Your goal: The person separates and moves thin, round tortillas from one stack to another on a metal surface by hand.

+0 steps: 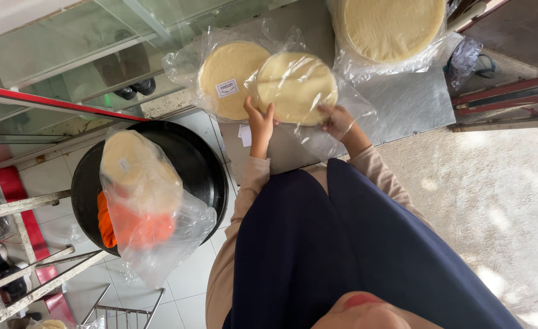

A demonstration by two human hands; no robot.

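My left hand [260, 125] and my right hand [337, 121] grip the lower edge of a clear plastic bag holding a stack of pale round flatbreads [296, 85], one hand on each side. The bag is over a grey metal tabletop [406, 103]. Its left edge overlaps a second bagged stack of flatbreads [226, 76] with a white label. My sleeves are beige, and my dark blue clothing fills the lower frame.
A larger bagged flatbread stack [391, 24] sits at the table's far side. To the left, a black round pan [205, 164] holds another bagged stack [138, 176] and something orange [106, 222]. A glass cabinet [68, 55] and a metal rack [13, 256] are on the left.
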